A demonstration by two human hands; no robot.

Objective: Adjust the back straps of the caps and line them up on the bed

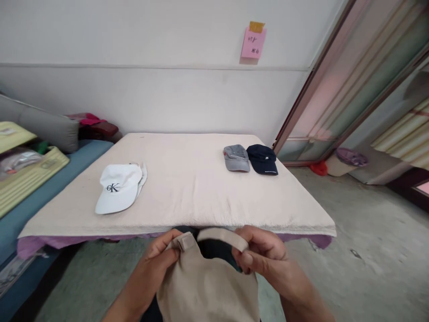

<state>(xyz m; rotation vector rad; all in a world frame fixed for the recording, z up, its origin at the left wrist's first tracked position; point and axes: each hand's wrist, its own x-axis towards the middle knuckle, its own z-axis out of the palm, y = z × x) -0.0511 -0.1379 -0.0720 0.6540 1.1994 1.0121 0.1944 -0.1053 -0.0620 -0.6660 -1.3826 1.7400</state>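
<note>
A beige baseball cap (211, 286) is held up in front of the table's near edge, its back opening and strap facing away from me. My left hand (157, 264) pinches the cap's rim beside the strap's buckle. Between the thumb and fingers of my right hand (268, 252) is the other side, where the fabric strap (223, 235) arches over the opening. The cap's brim is out of sight. On the table at left lies a white cap (119, 183) with dark "CK" lettering. A grey cap (236, 157) and a navy cap (262, 158) sit side by side at right.
A cream cloth (181, 192) covers the table, with purple fabric (50, 243) hanging below it. Left stands a blue seat (82, 156) with a yellow basket (40, 165) and a grey cushion (43, 120). A bin (345, 162) is on the floor at right.
</note>
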